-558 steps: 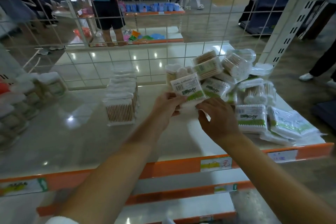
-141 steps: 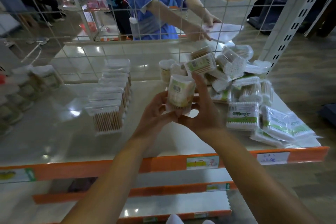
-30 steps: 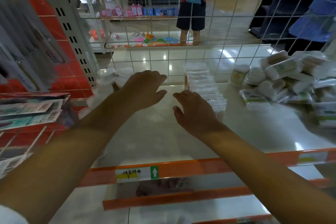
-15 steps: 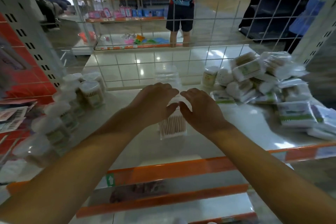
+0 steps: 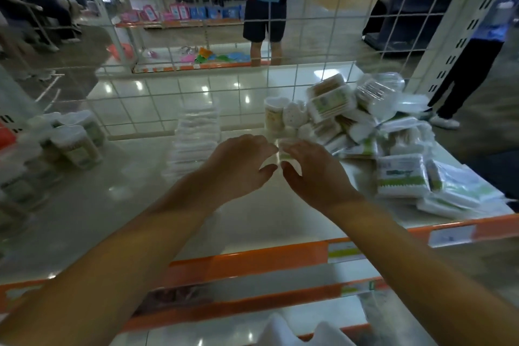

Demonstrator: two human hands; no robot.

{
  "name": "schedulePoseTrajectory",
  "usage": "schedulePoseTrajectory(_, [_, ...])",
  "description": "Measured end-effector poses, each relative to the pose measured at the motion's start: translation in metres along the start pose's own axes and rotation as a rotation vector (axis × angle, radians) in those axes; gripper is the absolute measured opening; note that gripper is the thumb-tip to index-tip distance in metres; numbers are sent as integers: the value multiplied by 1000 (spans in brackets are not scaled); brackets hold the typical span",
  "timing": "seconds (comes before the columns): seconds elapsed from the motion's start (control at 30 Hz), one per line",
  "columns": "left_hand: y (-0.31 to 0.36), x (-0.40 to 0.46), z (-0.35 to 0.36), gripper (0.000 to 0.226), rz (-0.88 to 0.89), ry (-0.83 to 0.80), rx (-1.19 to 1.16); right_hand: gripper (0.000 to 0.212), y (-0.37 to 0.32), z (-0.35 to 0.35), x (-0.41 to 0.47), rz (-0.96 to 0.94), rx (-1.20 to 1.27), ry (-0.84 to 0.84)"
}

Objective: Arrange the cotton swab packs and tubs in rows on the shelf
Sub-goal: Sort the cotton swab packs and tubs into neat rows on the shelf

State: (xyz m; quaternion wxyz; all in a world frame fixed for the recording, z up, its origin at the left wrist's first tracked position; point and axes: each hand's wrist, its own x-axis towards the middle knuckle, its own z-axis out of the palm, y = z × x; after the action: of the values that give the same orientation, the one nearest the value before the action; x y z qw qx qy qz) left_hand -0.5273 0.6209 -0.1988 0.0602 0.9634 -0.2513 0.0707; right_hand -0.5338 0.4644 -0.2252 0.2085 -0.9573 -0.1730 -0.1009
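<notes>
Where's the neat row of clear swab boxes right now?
In the head view, the row of clear boxes runs back along mid-shelf, just left of the left hand.

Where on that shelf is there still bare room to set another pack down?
Bare shelf lies between the round tubs at left and the row of packs, and in front of both hands up to the orange edge. The right end is crowded with a loose heap of packs.

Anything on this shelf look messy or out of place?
Yes: the swab packs at the right lie in a loose heap, tilted and overlapping, unlike the neat row of packs in the middle and the standing tubs at the left.
</notes>
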Motion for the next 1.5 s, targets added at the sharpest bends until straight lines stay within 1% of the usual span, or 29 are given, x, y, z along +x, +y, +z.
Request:
schedulePoseTrajectory(0.13, [21,17,14,42,22,0,-21,37,28,-11,-8,9,12,11])
schedulePoseTrajectory(0.3, [49,42,31,42,40,34,-36,35,68,-27,-16,76,-45,-9])
schedulePoseTrajectory(0.4, [71,56,43,40,56,22,-28,39,94,-38,-20,121,-66,-49])
schedulePoseTrajectory(0.5, [91,71,56,41,67,-13,-57,37,118,-51,-26,160,-72,-63])
schedulePoseTrajectory(0.6, [108,83,69,41,86,-50,-107,29,137,-60,-34,169,-72,20])
schedulePoseTrajectory(0.67, [116,91,78,38,74,-69,-86,28,149,-61,-40,188,-94,60])
schedulePoseTrajectory(0.77, [125,101,91,29,72,-72,-71,35,163,-66,-45,223,-160,53])
schedulePoseTrajectory(0.9, [130,103,99,22,100,-58,-152,43,172,-68,-51,267,-192,55])
schedulePoseTrajectory(1.0, [130,101,100,25,106,-48,-173,49,174,-65,-54,306,-204,73])
schedulePoseTrajectory(1.13, [132,98,102,30,100,-32,-198,54,176,-63,-57,366,-283,21])
schedulePoseTrajectory(1.23, [134,95,105,30,82,-30,-208,55,175,-60,-59,358,-249,17])
schedulePoseTrajectory(1.37, [136,94,108,31,67,-39,-201,55,176,-56,-62,308,-182,61])
schedulePoseTrajectory(1.43, [137,91,109,34,61,-38,-209,52,177,-53,-63,260,-125,123])
schedulePoseTrajectory(1.5, [136,90,109,34,54,-22,-219,47,180,-49,-63,175,-105,221])
